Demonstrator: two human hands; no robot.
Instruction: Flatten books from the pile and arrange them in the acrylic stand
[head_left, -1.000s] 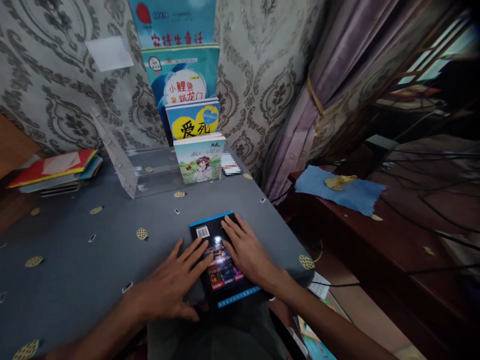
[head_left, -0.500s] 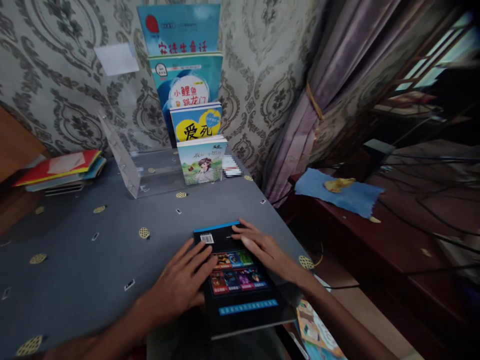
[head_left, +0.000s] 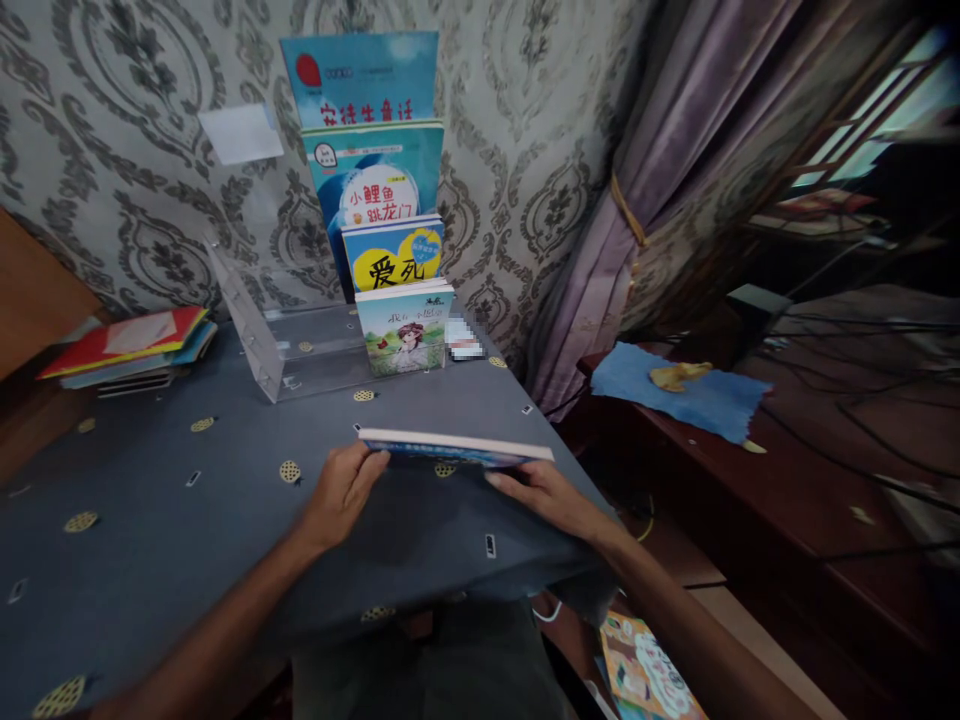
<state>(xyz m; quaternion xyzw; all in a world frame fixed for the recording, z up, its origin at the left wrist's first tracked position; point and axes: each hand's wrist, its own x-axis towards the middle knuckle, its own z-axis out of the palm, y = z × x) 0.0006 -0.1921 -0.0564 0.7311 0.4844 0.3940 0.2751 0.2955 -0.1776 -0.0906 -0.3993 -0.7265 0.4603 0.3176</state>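
A thin paperback book [head_left: 457, 448] is held up edge-on above the table, so its pale edge faces me and most of its cover is out of sight. My left hand [head_left: 346, 490] grips its left end, thumb on the near side. At the other end my right hand [head_left: 546, 492] closes around the book, with its thumb along the lower side. Beyond it, several books stand in a stepped clear acrylic rack [head_left: 259, 350]; the front one is a small book with a girl on its cover [head_left: 405, 335].
A stack of colourful books [head_left: 139, 345] lies at the table's left. Right of the table [head_left: 225, 530] are a purple curtain [head_left: 592, 220] and a dark red surface with a blue cloth [head_left: 675, 395] and cables. An orange book [head_left: 645, 660] lies low at the right.
The book was lying flat with its dark back cover up under both hands. Now both hands have lifted it and tilted it upright, farther toward the rack.
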